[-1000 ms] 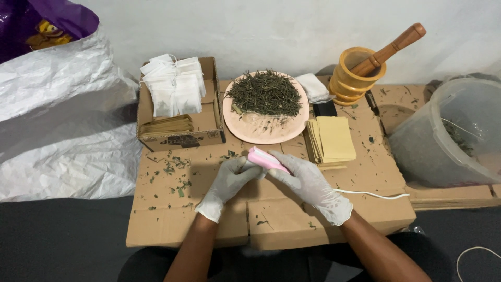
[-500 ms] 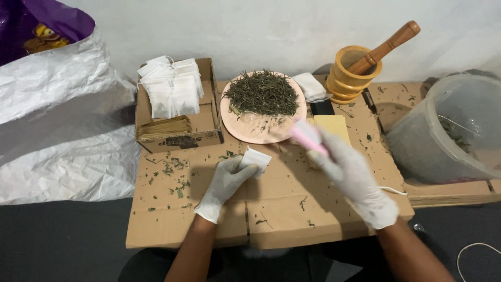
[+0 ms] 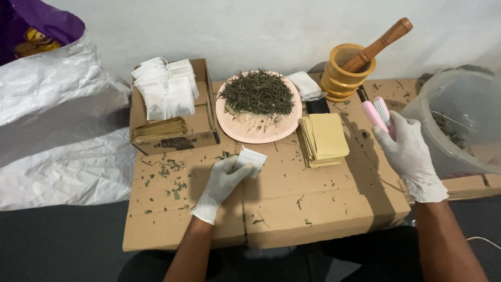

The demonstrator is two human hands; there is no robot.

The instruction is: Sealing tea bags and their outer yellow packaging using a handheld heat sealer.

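My left hand (image 3: 223,180), in a white glove, pinches a small white filter bag (image 3: 250,160) just above the cardboard work surface (image 3: 292,209). Over at the right side of the cardboard, my gloved right hand (image 3: 410,154) grips a pink handheld sealer (image 3: 377,113), its two jaws pointing away from me. A pink plate (image 3: 245,128) heaped with dried green leaves lies beyond both hands. Between the hands rests a stack of tan paper envelopes (image 3: 324,138).
An open cardboard box (image 3: 201,122) with several white filter bags and tan envelopes sits at the left. A wooden mortar and pestle (image 3: 344,73) stands at the back, a clear plastic tub (image 3: 459,125) at the right, crumpled white plastic sheeting (image 3: 57,130) at the left.
My right hand has carried the pink sealer away from the filter bag to the right side of the cardboard. My left hand keeps the bag near the same spot.
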